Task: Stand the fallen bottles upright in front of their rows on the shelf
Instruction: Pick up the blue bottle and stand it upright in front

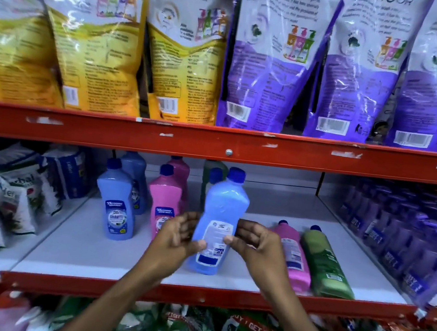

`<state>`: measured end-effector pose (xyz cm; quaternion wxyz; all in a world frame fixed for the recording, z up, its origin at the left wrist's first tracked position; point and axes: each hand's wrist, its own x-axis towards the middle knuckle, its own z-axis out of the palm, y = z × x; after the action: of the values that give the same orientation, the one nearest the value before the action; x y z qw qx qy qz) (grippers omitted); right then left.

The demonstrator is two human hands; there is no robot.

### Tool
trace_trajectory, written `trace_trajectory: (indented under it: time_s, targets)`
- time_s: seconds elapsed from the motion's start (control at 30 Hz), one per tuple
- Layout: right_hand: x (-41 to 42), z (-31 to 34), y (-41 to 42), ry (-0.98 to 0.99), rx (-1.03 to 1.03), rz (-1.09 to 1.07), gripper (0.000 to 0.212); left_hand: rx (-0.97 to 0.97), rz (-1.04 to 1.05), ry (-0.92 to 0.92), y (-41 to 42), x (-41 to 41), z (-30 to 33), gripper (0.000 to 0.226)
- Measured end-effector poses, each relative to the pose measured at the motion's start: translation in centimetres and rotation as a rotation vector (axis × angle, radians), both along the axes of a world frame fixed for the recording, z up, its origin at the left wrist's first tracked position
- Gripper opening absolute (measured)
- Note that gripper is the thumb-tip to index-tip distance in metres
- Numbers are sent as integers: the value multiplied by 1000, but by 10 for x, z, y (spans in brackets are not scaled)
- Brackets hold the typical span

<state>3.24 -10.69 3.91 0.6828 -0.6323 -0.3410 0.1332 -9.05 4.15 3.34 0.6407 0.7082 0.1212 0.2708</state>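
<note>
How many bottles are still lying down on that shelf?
2: a pink bottle and a green bottle lie side by side right of the hands. Others may be hidden behind them.

Both bare forearms rise from the bottom edge and converge toward the middle. The left hand (176, 238) is cupped, palm turned rightward, fingers curled with the thumb tip pressing forward. The right hand (253, 244) mirrors it, palm turned leftward, fingers bent and thumb extended toward the left one. The two thumbs sit close together, both hands closed in a shared grip.
</note>
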Motion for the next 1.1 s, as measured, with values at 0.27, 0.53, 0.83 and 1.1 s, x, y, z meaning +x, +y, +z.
trace_trajectory:
  time_s: [0.27,0.53,0.83,1.1]
  targets:
    - [-103,-8,113,-203,-63,16,32,111,283,-24,88,-101,-22,46]
    - [-139,-23,185,-244,-154,-35,34,181,373,46,147,-123,-45,47]
    - [-149,-45,193,-204,-70,-137,29,214,412,89,168,-139,-54,20]
    - [-136,-54,191,-207,-252,358,80,293,264,109,177,-143,-59,22]
